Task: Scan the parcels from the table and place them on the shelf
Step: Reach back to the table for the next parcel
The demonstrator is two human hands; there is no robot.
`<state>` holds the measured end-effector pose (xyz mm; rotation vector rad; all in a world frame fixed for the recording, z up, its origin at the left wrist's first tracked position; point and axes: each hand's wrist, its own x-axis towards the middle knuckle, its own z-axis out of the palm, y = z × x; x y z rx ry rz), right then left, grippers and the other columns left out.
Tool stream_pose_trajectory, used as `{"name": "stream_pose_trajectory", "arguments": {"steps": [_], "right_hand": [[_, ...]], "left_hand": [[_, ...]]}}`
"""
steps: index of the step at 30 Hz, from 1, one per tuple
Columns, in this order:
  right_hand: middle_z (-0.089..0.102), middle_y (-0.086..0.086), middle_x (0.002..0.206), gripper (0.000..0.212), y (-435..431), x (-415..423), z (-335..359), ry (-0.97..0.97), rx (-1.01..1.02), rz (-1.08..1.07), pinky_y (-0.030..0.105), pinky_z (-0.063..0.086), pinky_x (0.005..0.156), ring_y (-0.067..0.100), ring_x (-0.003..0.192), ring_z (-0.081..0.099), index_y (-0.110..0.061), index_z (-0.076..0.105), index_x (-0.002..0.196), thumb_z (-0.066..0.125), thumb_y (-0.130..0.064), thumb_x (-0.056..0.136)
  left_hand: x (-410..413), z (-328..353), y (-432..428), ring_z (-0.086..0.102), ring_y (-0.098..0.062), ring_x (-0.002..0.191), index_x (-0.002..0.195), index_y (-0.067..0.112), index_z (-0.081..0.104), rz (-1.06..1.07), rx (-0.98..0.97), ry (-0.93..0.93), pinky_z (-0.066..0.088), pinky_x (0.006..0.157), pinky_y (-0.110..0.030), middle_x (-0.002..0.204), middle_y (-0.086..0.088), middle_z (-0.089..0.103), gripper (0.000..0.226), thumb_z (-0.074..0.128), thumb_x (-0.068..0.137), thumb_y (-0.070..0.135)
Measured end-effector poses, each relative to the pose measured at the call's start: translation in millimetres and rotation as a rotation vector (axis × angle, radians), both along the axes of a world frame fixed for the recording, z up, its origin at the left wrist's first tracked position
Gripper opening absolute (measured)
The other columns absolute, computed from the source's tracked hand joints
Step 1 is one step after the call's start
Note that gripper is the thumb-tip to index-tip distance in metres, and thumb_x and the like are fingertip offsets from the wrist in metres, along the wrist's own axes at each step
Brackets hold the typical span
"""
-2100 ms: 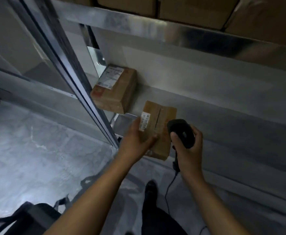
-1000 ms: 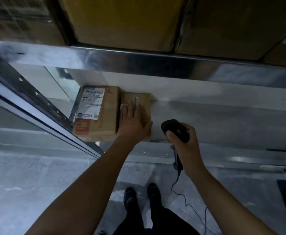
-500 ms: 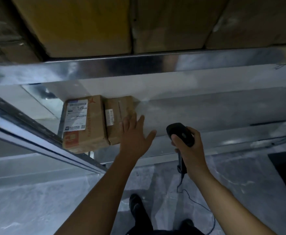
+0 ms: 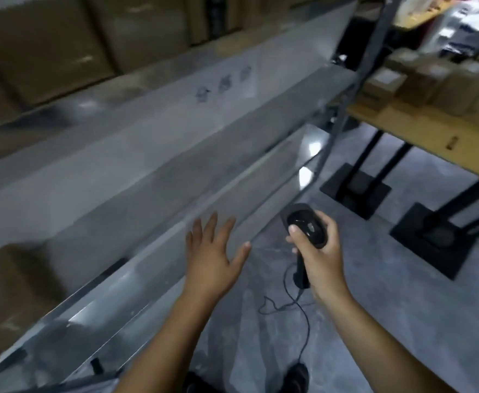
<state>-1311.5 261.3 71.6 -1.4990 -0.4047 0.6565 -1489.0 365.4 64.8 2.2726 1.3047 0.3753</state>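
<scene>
My left hand [image 4: 214, 256] hangs in the air in front of the metal shelf [image 4: 175, 154], fingers spread and holding nothing. My right hand [image 4: 319, 251] grips a black corded barcode scanner [image 4: 306, 226]. A blurred brown parcel [image 4: 14, 282] lies on the shelf at the far left, well apart from both hands. Several cardboard parcels [image 4: 431, 78] stand on a yellow table [image 4: 419, 131] at the upper right.
Large cardboard boxes [image 4: 71, 43] fill the shelf level above. The shelf's dark upright post [image 4: 348, 92] stands between shelf and table. Black table legs with flat base plates [image 4: 357, 191] rest on the grey floor. The scanner cable [image 4: 297, 304] dangles below my right hand.
The view has swung right, away from the two shelved parcels toward the table. My left hand has drawn back from the parcel and is empty. My right hand still holds the scanner.
</scene>
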Motion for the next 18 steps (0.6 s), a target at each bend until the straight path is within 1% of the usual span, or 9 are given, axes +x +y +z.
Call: {"name": "stream_pose_trajectory", "arguments": {"steps": [2,4,7,10,12,14,18], "right_hand": [[0.072,0.005,0.125,0.048,-42.9,45.4,-13.4,0.094,0.013,-0.114,0.039,0.062,0.082,0.029,0.104,0.076,-0.031,0.057,0.130,0.083,-0.025,0.090],[0.072,0.009,0.126,0.044,-61.8,65.3,-19.7,0.178,0.037,-0.168,0.038,0.060,0.079,0.025,0.095,0.078,-0.026,0.056,0.131,0.079,-0.018,0.094],[0.073,0.009,0.124,0.042,-90.6,107.1,-20.2,0.197,0.070,-0.251,0.035,0.061,0.076,0.024,0.094,0.078,-0.026,0.057,0.129,0.079,-0.019,0.094],[0.074,0.000,0.119,0.044,-119.5,147.6,-10.2,0.171,0.085,-0.312,0.029,0.062,0.076,0.022,0.096,0.078,-0.028,0.055,0.132,0.078,-0.021,0.095],[0.073,-0.002,0.119,0.047,-137.1,169.4,-4.1,0.159,0.100,-0.354,0.030,0.063,0.079,0.021,0.097,0.078,-0.027,0.054,0.135,0.078,-0.022,0.095],[0.073,-0.001,0.121,0.049,-153.0,189.6,-5.5,0.163,0.109,-0.416,0.034,0.062,0.082,0.023,0.097,0.078,-0.025,0.053,0.136,0.078,-0.020,0.094],[0.073,-0.001,0.119,0.049,-173.7,220.8,-16.8,0.191,0.100,-0.530,0.038,0.059,0.082,0.025,0.096,0.078,-0.026,0.053,0.136,0.078,-0.022,0.094]], "left_hand": [[55.7,-11.2,-27.3,0.005,-0.033,0.159,0.158,0.035,0.038,-0.111,-0.009,0.047,-0.001,0.127,-0.048,0.172,-0.002,0.020,0.088,0.021,0.085,0.082],[87.8,-22.0,-44.1,0.007,-0.034,0.159,0.157,0.035,0.039,-0.147,-0.015,0.088,0.002,0.127,-0.050,0.171,-0.002,0.023,0.089,0.021,0.084,0.082],[150.1,-33.8,-75.4,0.011,-0.035,0.158,0.156,0.033,0.042,-0.241,-0.004,0.095,0.005,0.126,-0.052,0.170,-0.003,0.026,0.090,0.022,0.084,0.082],[205.5,-33.2,-99.5,0.006,-0.032,0.159,0.158,0.033,0.038,-0.326,-0.005,0.106,0.000,0.127,-0.051,0.171,-0.002,0.023,0.093,0.018,0.083,0.083],[232.9,-30.5,-109.7,0.001,-0.029,0.160,0.159,0.034,0.035,-0.374,-0.008,0.104,-0.003,0.127,-0.048,0.172,0.000,0.019,0.096,0.015,0.081,0.084],[259.3,-30.6,-114.2,-0.001,-0.029,0.160,0.160,0.034,0.035,-0.422,-0.006,0.098,-0.005,0.127,-0.047,0.172,0.001,0.017,0.097,0.014,0.080,0.085],[311.8,-39.8,-116.5,-0.004,-0.028,0.160,0.161,0.034,0.031,-0.504,-0.007,0.124,-0.010,0.126,-0.044,0.173,0.002,0.016,0.097,0.016,0.080,0.085]]}}
